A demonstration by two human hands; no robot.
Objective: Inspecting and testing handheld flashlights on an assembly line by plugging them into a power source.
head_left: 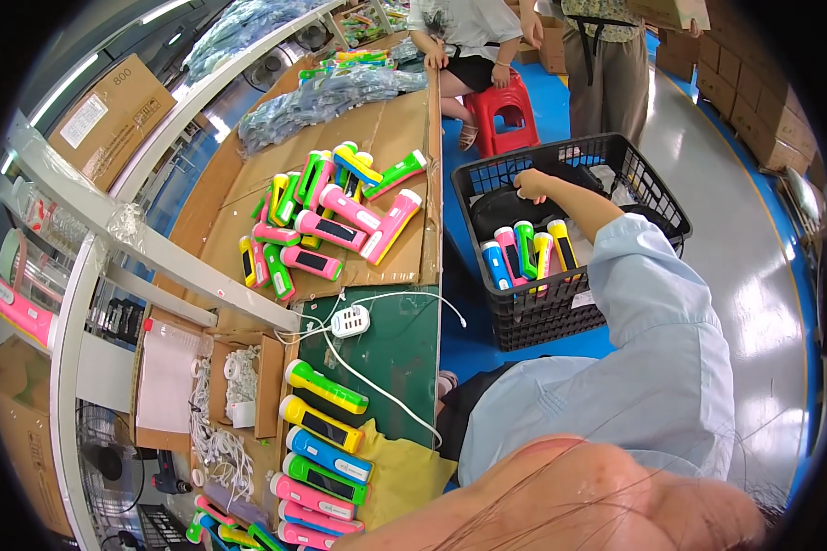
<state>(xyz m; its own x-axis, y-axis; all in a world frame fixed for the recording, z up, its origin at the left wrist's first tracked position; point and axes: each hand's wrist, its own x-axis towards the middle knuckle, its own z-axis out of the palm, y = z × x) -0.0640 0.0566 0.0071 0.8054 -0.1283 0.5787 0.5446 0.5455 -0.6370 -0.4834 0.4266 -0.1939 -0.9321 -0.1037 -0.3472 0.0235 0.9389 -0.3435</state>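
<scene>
My right arm, in a light blue sleeve, stretches out to the black plastic crate (533,317) on the floor beside the workbench. Inside that crate my right hand (533,186) has its fingers curled at a dark, crumpled bag-like thing (498,213) and seems to grip it. Several coloured flashlights stand in the crate's near part, among them a blue one (496,266), a green one (525,248) and a yellow one with a dark panel (561,244). Below the hand, part of the crate's contents is hidden. My left hand is out of view.
Loose flashlights (340,230) lie piled on the cardboard-covered bench, with a row of others (326,427) nearer me. A white charging hub (350,321) trails cables. A red stool (507,115) and two people stand or sit beyond the crate. Metal shelving (73,321) borders the left.
</scene>
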